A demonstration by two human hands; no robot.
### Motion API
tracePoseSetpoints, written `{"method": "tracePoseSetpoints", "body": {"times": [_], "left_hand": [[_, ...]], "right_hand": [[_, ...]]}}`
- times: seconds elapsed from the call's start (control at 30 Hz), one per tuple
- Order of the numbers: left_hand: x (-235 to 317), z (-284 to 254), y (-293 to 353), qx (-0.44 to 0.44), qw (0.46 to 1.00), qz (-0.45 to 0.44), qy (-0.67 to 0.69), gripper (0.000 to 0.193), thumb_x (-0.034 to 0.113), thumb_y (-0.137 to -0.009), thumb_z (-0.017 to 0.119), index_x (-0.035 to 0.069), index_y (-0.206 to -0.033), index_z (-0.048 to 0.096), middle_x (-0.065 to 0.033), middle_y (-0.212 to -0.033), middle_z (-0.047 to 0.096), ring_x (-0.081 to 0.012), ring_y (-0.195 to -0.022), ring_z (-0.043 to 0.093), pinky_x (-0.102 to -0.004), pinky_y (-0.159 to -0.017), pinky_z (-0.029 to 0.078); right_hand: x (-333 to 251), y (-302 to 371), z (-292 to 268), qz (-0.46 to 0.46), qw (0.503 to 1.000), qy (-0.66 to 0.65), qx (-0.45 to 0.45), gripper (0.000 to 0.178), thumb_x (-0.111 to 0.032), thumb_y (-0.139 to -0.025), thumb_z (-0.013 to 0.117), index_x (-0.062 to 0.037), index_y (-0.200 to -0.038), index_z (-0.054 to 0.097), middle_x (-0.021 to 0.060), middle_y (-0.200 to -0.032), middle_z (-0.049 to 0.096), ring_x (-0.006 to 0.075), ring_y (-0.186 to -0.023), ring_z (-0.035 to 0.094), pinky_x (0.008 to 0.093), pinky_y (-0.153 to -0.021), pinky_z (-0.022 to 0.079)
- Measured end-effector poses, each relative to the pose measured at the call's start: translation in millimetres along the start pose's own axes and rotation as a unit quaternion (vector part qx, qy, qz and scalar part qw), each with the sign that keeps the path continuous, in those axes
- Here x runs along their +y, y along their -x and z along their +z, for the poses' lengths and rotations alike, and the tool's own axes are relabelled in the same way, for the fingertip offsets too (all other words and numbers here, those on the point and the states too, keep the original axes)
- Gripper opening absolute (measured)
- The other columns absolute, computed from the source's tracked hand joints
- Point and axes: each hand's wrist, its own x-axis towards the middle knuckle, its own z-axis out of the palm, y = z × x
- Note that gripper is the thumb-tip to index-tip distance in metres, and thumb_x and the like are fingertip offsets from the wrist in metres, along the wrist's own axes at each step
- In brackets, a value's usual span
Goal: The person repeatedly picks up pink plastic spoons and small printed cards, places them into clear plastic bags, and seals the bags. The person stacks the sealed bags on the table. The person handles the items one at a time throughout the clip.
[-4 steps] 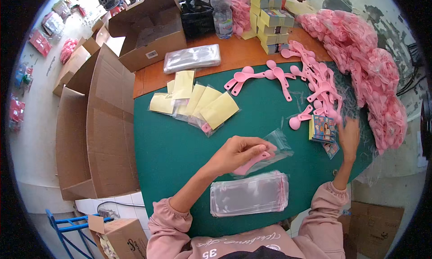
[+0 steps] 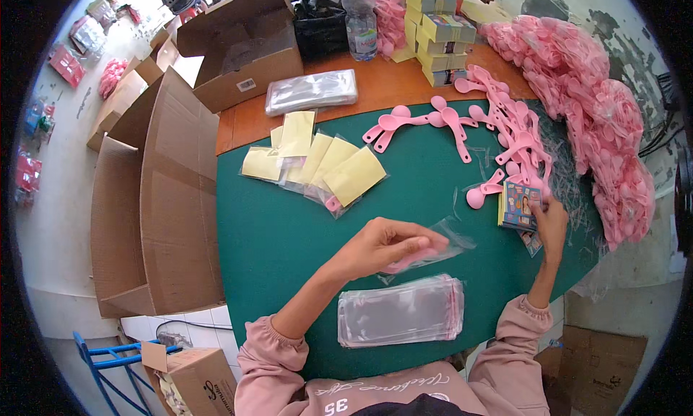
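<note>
At the near edge, a pile of clear sleeves [image 2: 397,315] lies flat on the green bench [image 2: 289,257]. Just beyond, my left hand [image 2: 390,248] has its fingers grasping a clear bag [image 2: 456,238] and a pink spoon [image 2: 413,260], partly hidden; I judge a light pinch best, to avoid creasing the film. Farther right, the fingers of my right hand [image 2: 550,221] meet the right edge of the card stack [image 2: 518,201]; whether they grasp a card, I cannot tell. I should separate one card with the thumb, leaving the stack square. Loose pink spoons [image 2: 516,138] crowd its far side; a low sweep there risks scattering them.
</note>
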Motion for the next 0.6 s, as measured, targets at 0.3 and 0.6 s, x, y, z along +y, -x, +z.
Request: {"method": "tracePoseSetpoints", "body": {"times": [0.3, 0.6], "left_hand": [[12.9, -11.1, 5.7, 0.016, 0.995, 0.012, 0.099, 0.030, 0.022, -0.092, 0.045, 0.002, -0.111, 0.057, -0.0079, -0.094, 0.064, -0.0093, -0.082, 0.060, -0.0218, -0.069, 0.049], [1.2, -9.4, 0.7, 0.014, 0.998, -0.058, 0.017, 0.031, 0.022, -0.091, 0.046, -0.001, -0.111, 0.056, -0.0080, -0.096, 0.063, -0.0082, -0.079, 0.058, -0.0228, -0.068, 0.049]], "right_hand": [[-23.3, 16.7, -8.6, -0.110, 0.970, -0.081, 0.199, 0.014, -0.011, -0.082, 0.055, -0.0008, -0.092, 0.053, 0.0082, -0.079, 0.059, 0.0179, -0.067, 0.056, 0.0313, -0.060, 0.044], [-115.1, 84.7, -30.6, -0.236, 0.882, -0.406, 0.033, 0.012, -0.001, -0.078, 0.059, 0.0003, -0.089, 0.055, 0.0063, -0.075, 0.060, 0.0085, -0.064, 0.056, 0.0220, -0.055, 0.045]]}}
